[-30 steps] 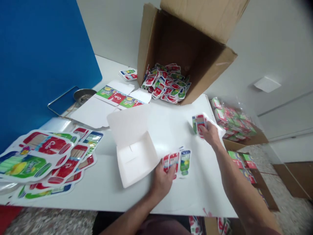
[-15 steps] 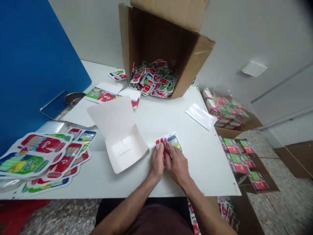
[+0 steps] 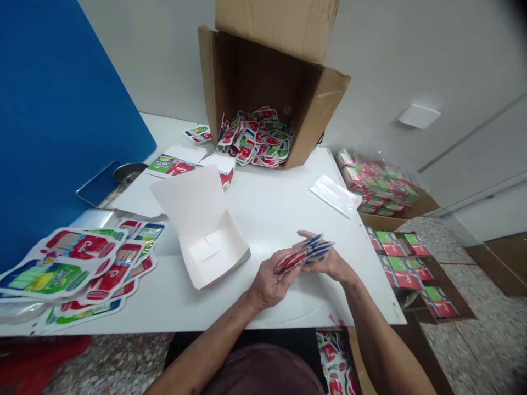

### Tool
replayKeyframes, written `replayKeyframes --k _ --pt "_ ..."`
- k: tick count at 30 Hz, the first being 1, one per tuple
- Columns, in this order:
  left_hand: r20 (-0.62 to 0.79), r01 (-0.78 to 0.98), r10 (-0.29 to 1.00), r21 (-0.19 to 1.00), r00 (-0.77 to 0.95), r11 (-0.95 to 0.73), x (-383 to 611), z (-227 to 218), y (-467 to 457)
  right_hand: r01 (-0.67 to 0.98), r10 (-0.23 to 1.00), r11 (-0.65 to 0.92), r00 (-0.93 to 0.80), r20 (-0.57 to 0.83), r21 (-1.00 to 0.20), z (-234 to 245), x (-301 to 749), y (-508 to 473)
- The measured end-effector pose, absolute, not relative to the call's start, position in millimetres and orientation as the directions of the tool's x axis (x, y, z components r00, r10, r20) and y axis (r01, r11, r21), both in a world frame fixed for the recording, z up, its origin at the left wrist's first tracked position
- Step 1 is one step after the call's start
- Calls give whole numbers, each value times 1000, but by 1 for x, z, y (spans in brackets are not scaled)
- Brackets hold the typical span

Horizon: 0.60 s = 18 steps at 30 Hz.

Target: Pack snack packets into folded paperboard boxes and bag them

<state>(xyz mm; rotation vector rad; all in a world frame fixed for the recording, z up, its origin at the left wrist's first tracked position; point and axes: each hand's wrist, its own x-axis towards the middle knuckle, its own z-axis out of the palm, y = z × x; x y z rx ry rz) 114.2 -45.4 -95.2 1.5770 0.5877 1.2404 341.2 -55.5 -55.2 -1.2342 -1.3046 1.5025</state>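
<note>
Head view: your left hand [image 3: 267, 285] and right hand [image 3: 331, 267] are gripping fanned, glossy foil sachets [image 3: 303, 254] in curled fingers, over the smooth white table [image 3: 284, 219], beside an open paperboard carton [image 3: 206, 241].

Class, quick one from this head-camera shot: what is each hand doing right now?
Left hand: closed, holding a bunch of printed packets.
Right hand: closed, holding the other end of the same bunch.

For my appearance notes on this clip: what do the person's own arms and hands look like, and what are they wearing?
The left hand and right hand are bare, with no gloves, rings or watch visible. The forearms are bare too, with no sleeves on them. A maroon garment shows at the bottom of the view.
</note>
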Motion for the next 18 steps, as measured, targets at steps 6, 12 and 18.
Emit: replayKeyframes --k 6,12,18 --pt "479 138 811 827 336 -545 102 -104 -33 102 976 -45 -209 -66 -994 -68 335 -57" --pt "334 62 863 921 380 -384 109 -113 -42 140 987 -21 -156 -43 -990 -87 333 -62" --pt "312 -37 858 945 409 -325 110 -110 -33 159 992 -6 -123 -26 -987 -97 321 -62"
